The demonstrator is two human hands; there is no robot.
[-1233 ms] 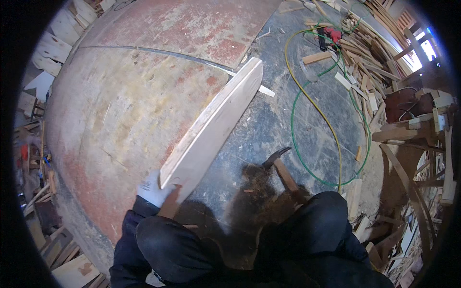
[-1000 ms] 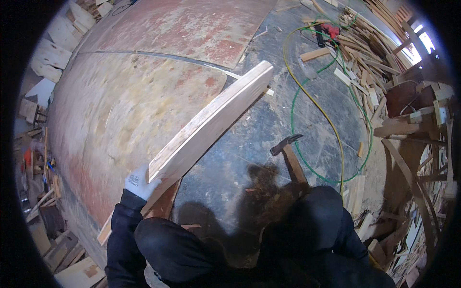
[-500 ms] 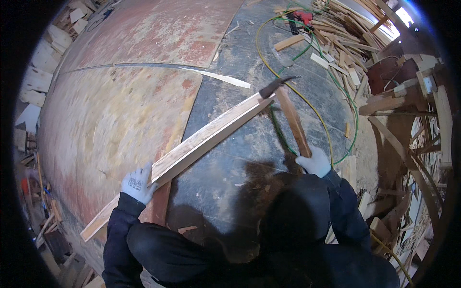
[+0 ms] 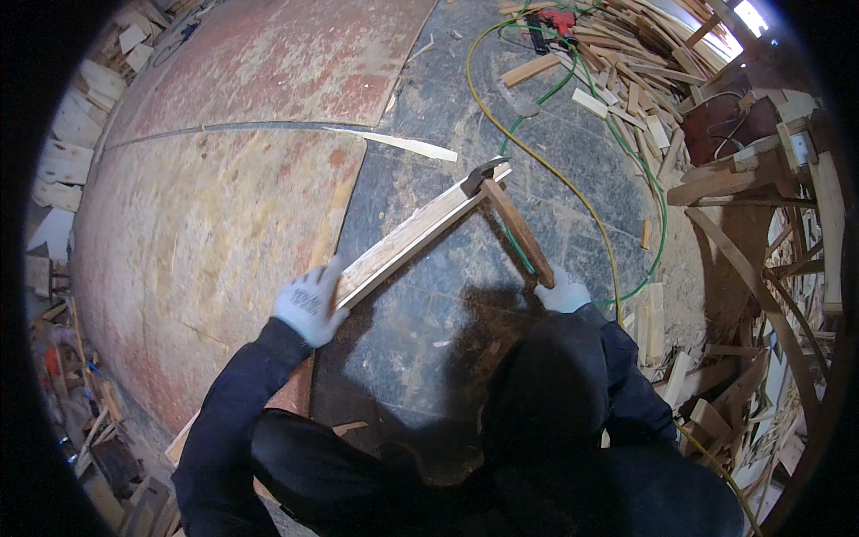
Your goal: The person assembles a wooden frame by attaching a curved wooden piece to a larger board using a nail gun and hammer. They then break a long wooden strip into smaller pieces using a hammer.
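Observation:
A long, narrow wooden board slants from the lower left to the middle of the floor, seemingly two strips laid together. My left hand, in a pale work glove, is closed around it partway along, fingers on the far edge and thumb on the near one. My right hand, gloved too, grips the lower end of the wooden handle of a claw hammer. The dark hammer head lies over the board's far end; whether it touches the wood I cannot tell. My left sleeve covers part of the board's near stretch.
Worn reddish panels cover the floor at left. A thin wood sliver lies beyond the board. Yellow and green hoses loop at right toward a red-and-black tool. Scrap wood is heaped at far right.
My left hand has slid up along the board, away from me and to the right. The hammer has shifted left, its head now further in over the board; my right hand moved slightly left.

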